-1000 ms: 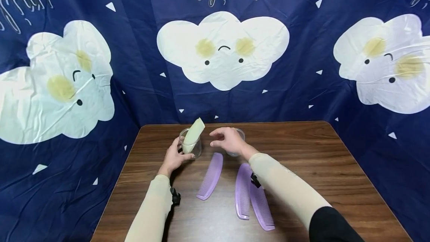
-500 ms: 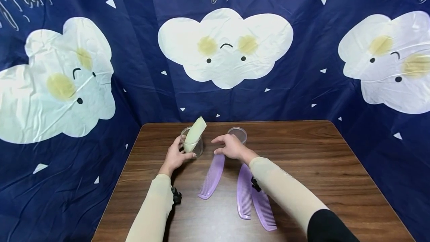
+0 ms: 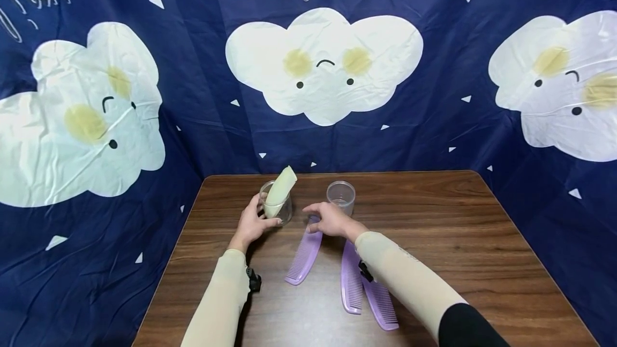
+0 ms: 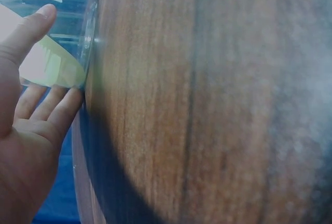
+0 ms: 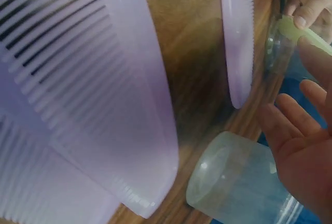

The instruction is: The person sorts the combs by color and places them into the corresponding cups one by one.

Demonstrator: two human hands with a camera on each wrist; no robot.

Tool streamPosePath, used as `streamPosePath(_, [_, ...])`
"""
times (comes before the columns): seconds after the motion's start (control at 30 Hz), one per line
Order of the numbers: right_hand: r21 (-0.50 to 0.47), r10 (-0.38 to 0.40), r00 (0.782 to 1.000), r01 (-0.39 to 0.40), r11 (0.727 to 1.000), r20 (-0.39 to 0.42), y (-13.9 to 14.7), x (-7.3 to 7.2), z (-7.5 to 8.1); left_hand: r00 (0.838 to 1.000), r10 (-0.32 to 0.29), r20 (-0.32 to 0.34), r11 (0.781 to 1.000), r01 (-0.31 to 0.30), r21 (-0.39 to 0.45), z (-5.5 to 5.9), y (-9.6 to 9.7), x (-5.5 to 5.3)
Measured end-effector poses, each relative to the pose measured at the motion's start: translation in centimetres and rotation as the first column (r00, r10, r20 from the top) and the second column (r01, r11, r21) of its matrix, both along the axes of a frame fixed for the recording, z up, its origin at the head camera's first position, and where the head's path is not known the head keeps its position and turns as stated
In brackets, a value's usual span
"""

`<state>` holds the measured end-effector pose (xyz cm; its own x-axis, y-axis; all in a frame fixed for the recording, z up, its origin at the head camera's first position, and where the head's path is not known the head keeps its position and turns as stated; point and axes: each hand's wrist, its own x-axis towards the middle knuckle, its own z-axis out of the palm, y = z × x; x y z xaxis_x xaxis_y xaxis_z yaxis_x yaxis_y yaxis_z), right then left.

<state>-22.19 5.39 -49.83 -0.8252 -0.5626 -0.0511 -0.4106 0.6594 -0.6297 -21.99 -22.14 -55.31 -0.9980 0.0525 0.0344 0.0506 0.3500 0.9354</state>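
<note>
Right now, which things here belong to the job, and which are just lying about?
Likely in the job:
clear cup the left hand holds
pale green piece tilted inside it
purple comb nearest the right hand

Apparently just lying about:
second clear cup
two other purple combs

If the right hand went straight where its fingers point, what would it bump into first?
Probably the cup held by the left hand. The right hand's height is hard to judge, so it might meet the green thing sticking out instead.
</note>
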Motion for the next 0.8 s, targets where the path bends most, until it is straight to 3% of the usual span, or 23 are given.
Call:
streamPosePath(0.47, [0.078,0.03,0.999,-0.03,0.997,-0.01,0.0,0.9,-1.5,1.0,0.004,0.003,1.0,-0.004,0.001,0.0,0.0,0.1])
streamPosePath(0.8, [0.152,0.072,0.992,-0.057,0.987,-0.099,-0.1,1.3,-2.2,1.0,0.0,0.012,1.0,0.0,-0.007,-0.1,-0.2,0.0])
